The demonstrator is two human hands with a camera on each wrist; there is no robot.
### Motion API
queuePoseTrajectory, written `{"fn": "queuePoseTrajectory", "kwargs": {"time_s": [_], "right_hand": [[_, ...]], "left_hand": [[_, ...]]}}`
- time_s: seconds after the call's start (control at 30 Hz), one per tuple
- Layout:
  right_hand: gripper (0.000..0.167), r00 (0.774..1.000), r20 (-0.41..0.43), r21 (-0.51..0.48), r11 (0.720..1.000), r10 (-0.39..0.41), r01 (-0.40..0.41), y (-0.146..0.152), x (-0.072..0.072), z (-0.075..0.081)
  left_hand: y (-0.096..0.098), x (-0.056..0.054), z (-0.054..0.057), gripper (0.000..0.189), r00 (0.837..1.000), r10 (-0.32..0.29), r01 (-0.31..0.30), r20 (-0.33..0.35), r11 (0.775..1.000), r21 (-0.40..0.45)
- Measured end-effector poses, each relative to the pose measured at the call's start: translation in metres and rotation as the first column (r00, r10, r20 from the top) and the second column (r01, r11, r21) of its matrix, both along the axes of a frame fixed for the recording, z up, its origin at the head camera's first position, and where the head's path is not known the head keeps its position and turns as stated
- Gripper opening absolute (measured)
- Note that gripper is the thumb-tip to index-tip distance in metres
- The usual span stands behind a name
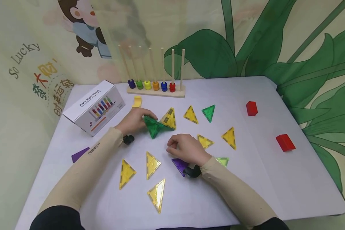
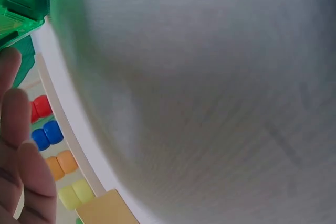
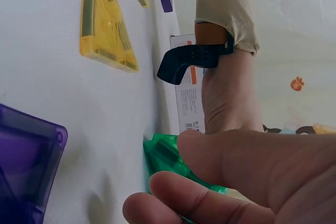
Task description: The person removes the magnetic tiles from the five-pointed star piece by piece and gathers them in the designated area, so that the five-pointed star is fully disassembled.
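Beige sleeves (image 1: 83,174) come nearest, with loose yellow triangles (image 1: 156,195) between them. Past a purple tile (image 1: 179,164), the right hand (image 1: 187,147) is loosely curled, thumb and fingers apart around nothing. Farther, the left hand (image 1: 136,120) seems to pinch the tilted green tiles (image 1: 153,127), thumb hidden, beside a yellow tile (image 1: 169,118). Likely the step is joining these; next calls for a steady left grip and right-hand support. Behind, the box (image 1: 93,107) reads "Right Right Touch"; the wall (image 1: 5,105) says "So Lucky" and "时来运转".
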State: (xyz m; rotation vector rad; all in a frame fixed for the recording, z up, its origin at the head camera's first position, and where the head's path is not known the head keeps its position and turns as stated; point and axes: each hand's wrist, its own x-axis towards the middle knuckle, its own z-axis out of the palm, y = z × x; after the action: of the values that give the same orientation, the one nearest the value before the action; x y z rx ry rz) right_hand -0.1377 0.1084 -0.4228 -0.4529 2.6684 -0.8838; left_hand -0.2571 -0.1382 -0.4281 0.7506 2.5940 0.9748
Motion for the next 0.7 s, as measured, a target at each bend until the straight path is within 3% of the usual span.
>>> {"fn": "queuePoseTrajectory", "kwargs": {"time_s": [0.17, 0.4, 0.7], "right_hand": [[0.015, 1.000, 0.005, 0.025, 1.000, -0.005, 0.004, -0.005, 0.000, -0.001], [0.015, 1.000, -0.027, 0.035, 0.999, 0.002, -0.001, -0.007, -0.001, -0.003], [0.018, 0.998, -0.064, 0.073, 0.997, -0.021, 0.025, -0.014, -0.006, 0.000]], "left_hand": [[-0.002, 0.007, -0.001, 0.034, 0.998, 0.028, -0.029, -0.056, 0.999, -0.018], [-0.001, 0.025, 0.002, 0.030, 0.978, 0.065, -0.097, -0.196, 0.983, -0.158], [0.001, 0.045, 0.004, 0.023, 0.899, -0.016, -0.116, -0.439, 0.955, -0.273]]}}
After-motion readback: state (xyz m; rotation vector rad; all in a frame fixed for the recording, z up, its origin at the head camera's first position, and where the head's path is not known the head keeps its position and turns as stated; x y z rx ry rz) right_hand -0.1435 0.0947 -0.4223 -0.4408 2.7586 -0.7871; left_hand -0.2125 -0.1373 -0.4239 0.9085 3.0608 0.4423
